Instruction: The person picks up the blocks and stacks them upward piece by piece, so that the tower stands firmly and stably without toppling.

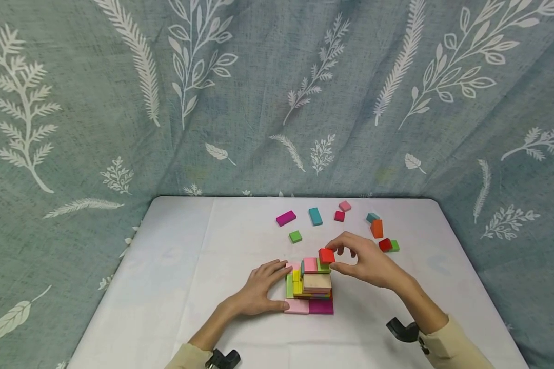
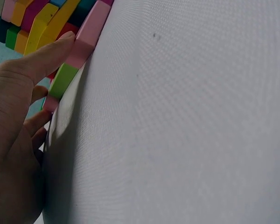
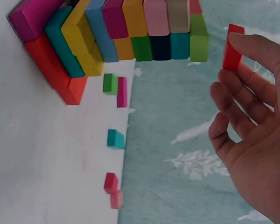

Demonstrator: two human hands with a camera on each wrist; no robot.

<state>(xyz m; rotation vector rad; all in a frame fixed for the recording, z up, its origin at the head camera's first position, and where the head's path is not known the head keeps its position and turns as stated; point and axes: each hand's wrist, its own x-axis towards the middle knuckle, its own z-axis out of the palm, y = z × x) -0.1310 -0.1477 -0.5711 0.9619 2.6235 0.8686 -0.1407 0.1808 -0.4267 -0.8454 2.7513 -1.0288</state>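
Observation:
A stepped stack of colored wooden blocks [image 1: 317, 283] stands on the table, with pink and magenta blocks in its bottom layer. Between thumb and fingers, my right hand [image 1: 369, 260] pinches a red block [image 1: 326, 255] near the top of the stack. In the right wrist view a gap shows between this red block [image 3: 231, 52] and the light green block [image 3: 199, 38] at the stack's top end. My left hand [image 1: 260, 288] lies along the stack's left side with fingers spread. Its thumb touches a pink bottom block [image 2: 87, 35] in the left wrist view.
Behind the stack lie loose blocks: a magenta one [image 1: 285, 218], a teal one [image 1: 316, 216] and a green one [image 1: 295, 237]. Several more, including an orange block [image 1: 376, 228], lie beyond my right hand. A leaf-patterned curtain [image 1: 268, 102] hangs behind the white table [image 1: 166, 287].

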